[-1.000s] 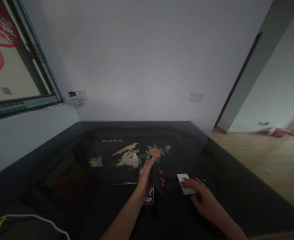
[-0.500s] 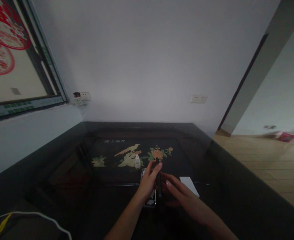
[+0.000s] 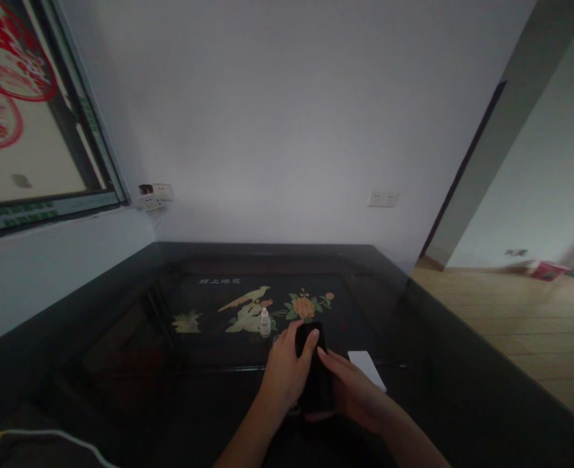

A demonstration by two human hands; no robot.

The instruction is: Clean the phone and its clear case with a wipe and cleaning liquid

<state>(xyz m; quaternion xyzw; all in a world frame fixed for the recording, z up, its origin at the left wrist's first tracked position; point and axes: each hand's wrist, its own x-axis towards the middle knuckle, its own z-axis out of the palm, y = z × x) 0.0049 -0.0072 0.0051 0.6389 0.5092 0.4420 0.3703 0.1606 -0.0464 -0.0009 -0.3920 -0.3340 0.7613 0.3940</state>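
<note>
Apparently mid-handling, both hands grasp the dark phone (image 3: 314, 380) just above the black table (image 3: 121, 338): the left hand (image 3: 283, 374) clasps its left edge, the right hand (image 3: 352, 393) cradles it from below. Lowering it calls for a level grip; dropper bottle (image 3: 265, 322) just ahead, white card (image 3: 367, 369) close right, open room to the left

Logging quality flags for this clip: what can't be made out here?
Head view, dim.
Dark slab in left hand: too dim to identify.
Right hand grip: hidden behind the slab.
Small bottle label: too small.
White card: near side partly behind right hand.
</note>
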